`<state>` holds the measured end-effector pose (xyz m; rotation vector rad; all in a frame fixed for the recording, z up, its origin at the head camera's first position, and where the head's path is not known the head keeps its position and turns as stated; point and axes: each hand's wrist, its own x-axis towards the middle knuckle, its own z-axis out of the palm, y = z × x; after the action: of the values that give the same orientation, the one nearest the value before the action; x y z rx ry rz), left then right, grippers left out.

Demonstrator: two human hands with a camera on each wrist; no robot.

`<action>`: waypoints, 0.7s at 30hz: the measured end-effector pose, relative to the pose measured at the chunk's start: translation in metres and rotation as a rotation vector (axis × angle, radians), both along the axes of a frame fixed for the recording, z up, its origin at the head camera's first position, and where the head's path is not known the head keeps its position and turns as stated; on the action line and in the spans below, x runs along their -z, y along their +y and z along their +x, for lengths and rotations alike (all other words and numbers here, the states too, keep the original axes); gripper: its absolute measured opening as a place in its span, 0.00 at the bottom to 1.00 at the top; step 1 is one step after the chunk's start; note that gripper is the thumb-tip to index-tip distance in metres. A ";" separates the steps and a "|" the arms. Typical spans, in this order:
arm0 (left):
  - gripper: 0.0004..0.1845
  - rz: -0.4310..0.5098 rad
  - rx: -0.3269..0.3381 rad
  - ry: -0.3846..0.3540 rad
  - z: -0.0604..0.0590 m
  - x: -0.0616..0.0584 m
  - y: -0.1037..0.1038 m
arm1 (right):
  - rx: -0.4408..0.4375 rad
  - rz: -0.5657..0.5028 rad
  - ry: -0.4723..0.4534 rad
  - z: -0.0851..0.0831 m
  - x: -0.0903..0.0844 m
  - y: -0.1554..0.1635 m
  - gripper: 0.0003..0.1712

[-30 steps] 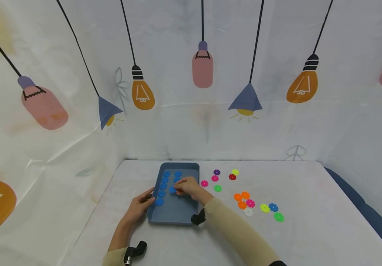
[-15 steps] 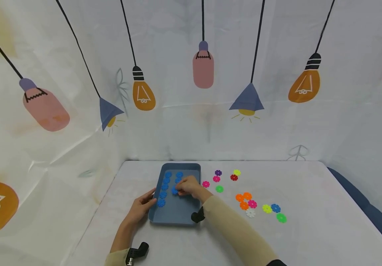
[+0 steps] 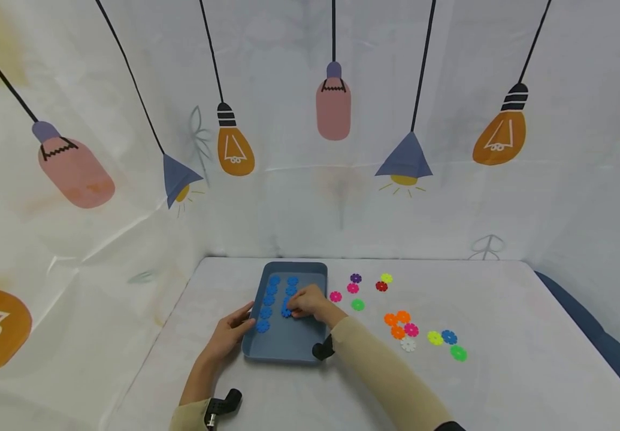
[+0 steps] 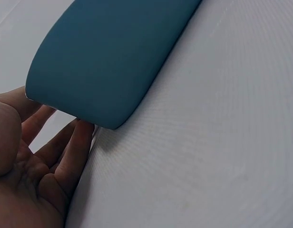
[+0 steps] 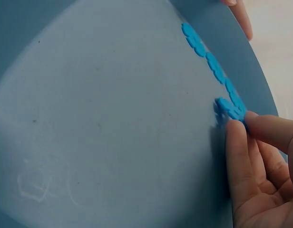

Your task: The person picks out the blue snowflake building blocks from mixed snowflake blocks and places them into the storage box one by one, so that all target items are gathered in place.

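Observation:
A blue tray (image 3: 280, 352) lies on the white table and holds several blue flower-shaped discs (image 3: 272, 290) in two columns. My right hand (image 3: 303, 304) reaches into the tray and pinches a blue disc (image 3: 286, 312) at the near end of the right column. In the right wrist view the fingertips (image 5: 237, 127) pinch that blue disc (image 5: 230, 109) low over the tray floor (image 5: 113, 118), beside a row of discs (image 5: 208, 57). My left hand (image 3: 232, 330) rests with straight fingers (image 4: 73, 152) against the tray's outer wall (image 4: 103, 61).
Loose coloured discs lie on the table right of the tray: pink (image 3: 335, 296), green (image 3: 357, 304), purple (image 3: 356, 278), an orange cluster (image 3: 398, 324), and a blue one (image 3: 448, 337) further right. A cloth backdrop printed with lamps surrounds the table.
My right hand has stayed over the tray with the blue disc, shifting only slightly toward me. The left hand has kept its place at the tray's side.

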<state>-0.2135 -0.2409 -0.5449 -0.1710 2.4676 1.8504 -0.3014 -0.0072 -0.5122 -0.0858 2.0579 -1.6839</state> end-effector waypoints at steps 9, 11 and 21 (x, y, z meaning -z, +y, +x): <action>0.30 0.010 -0.012 -0.017 0.001 -0.002 0.000 | 0.005 0.053 0.044 0.002 0.001 -0.002 0.02; 0.30 0.022 -0.010 -0.017 0.001 -0.002 0.000 | 0.005 0.063 0.053 0.003 0.000 -0.002 0.02; 0.31 0.022 0.014 0.002 0.000 -0.001 -0.001 | 0.003 0.104 0.071 0.005 -0.001 -0.002 0.03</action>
<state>-0.2131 -0.2417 -0.5443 -0.1507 2.4420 1.8729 -0.2968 -0.0094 -0.5108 -0.1095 2.1951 -1.5937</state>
